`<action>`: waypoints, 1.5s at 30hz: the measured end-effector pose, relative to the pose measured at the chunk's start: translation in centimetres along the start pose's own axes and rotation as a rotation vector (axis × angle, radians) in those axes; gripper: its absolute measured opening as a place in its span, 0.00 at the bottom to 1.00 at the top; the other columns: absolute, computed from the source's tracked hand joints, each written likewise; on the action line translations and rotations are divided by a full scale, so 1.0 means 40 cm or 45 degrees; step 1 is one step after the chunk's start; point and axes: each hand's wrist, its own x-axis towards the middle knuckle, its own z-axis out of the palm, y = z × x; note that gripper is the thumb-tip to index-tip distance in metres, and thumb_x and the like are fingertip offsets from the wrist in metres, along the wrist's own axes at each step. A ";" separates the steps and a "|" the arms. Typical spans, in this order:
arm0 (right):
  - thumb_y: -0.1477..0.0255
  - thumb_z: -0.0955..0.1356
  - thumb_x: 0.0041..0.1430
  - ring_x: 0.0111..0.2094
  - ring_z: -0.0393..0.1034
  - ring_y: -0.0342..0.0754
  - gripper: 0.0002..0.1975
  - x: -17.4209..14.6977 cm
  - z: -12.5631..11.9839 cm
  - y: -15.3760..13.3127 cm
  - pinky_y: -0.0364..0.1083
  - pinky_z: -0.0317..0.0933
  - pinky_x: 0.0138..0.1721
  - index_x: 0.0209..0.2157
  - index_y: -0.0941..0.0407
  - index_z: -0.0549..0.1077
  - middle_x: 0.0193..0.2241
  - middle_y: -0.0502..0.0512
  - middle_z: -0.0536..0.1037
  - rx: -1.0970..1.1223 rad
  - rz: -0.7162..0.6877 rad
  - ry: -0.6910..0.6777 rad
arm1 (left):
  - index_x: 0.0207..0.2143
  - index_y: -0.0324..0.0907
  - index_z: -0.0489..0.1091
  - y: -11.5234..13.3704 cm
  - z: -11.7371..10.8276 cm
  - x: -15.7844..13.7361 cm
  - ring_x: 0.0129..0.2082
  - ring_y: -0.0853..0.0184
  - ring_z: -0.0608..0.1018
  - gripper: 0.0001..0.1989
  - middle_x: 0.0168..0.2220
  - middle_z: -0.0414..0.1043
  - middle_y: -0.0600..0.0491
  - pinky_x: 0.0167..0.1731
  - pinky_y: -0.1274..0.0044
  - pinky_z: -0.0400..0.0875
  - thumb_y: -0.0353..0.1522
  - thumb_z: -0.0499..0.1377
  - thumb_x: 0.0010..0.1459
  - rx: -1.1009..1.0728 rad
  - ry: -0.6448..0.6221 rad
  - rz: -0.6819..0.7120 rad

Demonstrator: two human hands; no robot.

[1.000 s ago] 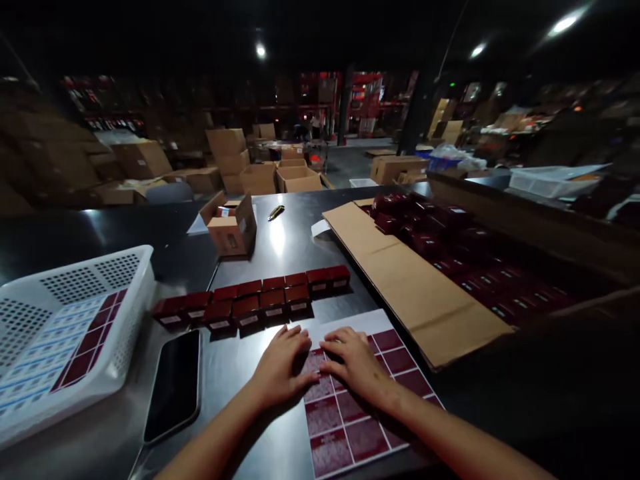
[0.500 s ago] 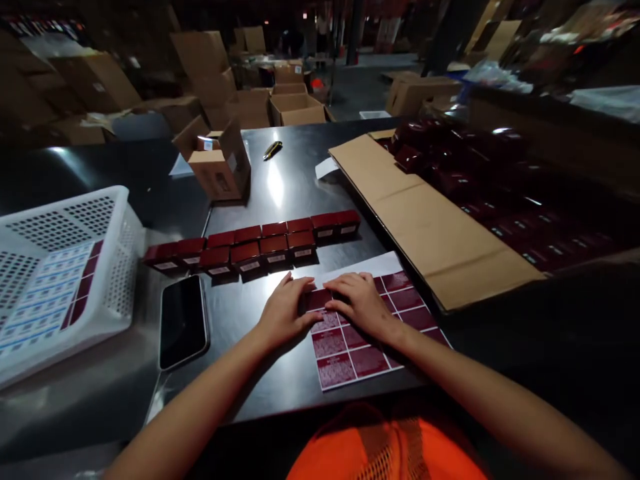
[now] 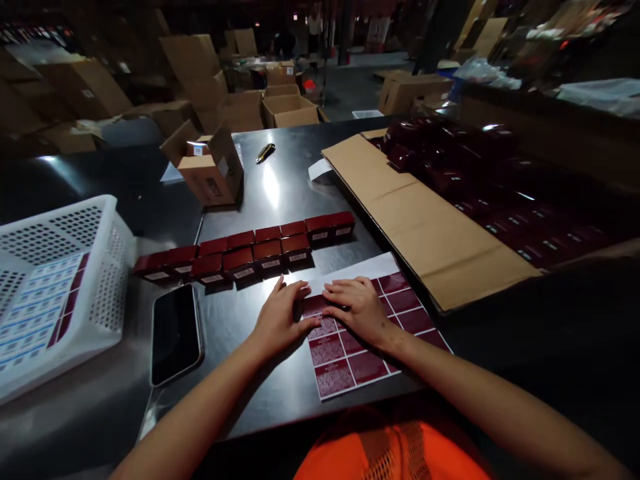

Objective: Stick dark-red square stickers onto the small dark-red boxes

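Note:
A sheet of dark red labels (image 3: 367,367) with white gaps between them lies on the metal table in front of me. My left hand (image 3: 281,313) rests at its upper left edge, thumb and fingers apart around a corner label. Over the sheet's upper left part lies my right hand (image 3: 360,310), fingers stretched towards the left one and touching the labels. Neither hand visibly grips anything. Beyond my hands stand small dark red boxes (image 3: 267,250) in two uneven rows, with white barcode stickers on the sides facing me.
A phone (image 3: 176,335) lies left of my hands, beside a white plastic basket (image 3: 113,267) holding label sheets. Further back are an open carton (image 3: 213,177) and a utility knife (image 3: 265,153). At right, a large carton with a cardboard flap (image 3: 425,227) holds many dark red boxes (image 3: 460,173).
The view has shifted slightly, so the table's things sit a little further left. Both hands stay at the same corner of the label sheet, with hardly any finger movement.

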 end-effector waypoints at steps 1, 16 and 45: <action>0.67 0.75 0.58 0.49 0.74 0.55 0.10 0.000 0.000 0.001 0.55 0.52 0.50 0.41 0.53 0.79 0.45 0.55 0.81 0.016 -0.001 0.002 | 0.53 0.42 0.62 0.000 0.001 0.000 0.53 0.54 0.77 0.35 0.50 0.77 0.43 0.66 0.50 0.50 0.46 0.70 0.49 -0.006 -0.005 -0.008; 0.67 0.74 0.59 0.39 0.72 0.48 0.05 -0.015 -0.287 -0.061 0.47 0.64 0.44 0.34 0.54 0.78 0.32 0.51 0.78 0.326 0.097 0.549 | 0.62 0.45 0.55 -0.058 0.019 -0.024 0.60 0.48 0.71 0.41 0.59 0.70 0.43 0.66 0.46 0.48 0.52 0.64 0.50 0.424 -0.036 0.346; 0.62 0.73 0.46 0.28 0.76 0.51 0.39 0.181 -0.272 -0.020 0.50 0.72 0.28 0.56 0.49 0.51 0.40 0.53 0.77 1.674 0.938 -0.032 | 0.58 0.48 0.61 0.096 -0.021 0.042 0.58 0.55 0.73 0.35 0.58 0.69 0.45 0.58 0.56 0.69 0.36 0.70 0.50 -0.386 0.525 0.045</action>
